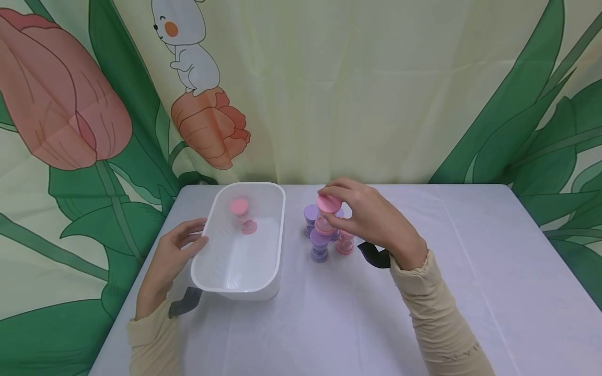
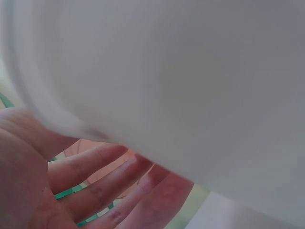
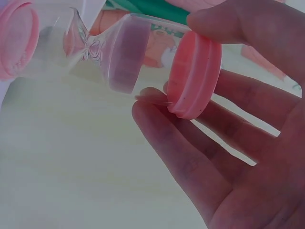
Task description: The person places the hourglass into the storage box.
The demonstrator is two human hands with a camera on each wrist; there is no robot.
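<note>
In the head view, my right hand [image 1: 364,209] pinches the pink cap of a sand timer [image 1: 324,224] between thumb and fingers. The right wrist view shows this timer's clear narrow-waisted glass [image 3: 93,47], with another pink cap [image 3: 19,38] at its far end. Purple-capped sand timers [image 1: 320,248] and a pink sand timer [image 1: 345,243] stand clustered by it. My left hand [image 1: 176,250] rests at the left rim of a white plastic tub [image 1: 237,266], its fingers fairly straight in the left wrist view. Inside the tub lies one pink sand timer [image 1: 241,209].
A pale cloth covers the table [image 1: 376,324]. Behind it hangs a curtain [image 1: 352,94] printed with a tulip, leaves and a rabbit on a carrot. Dark straps [image 1: 374,256] show at both wrists.
</note>
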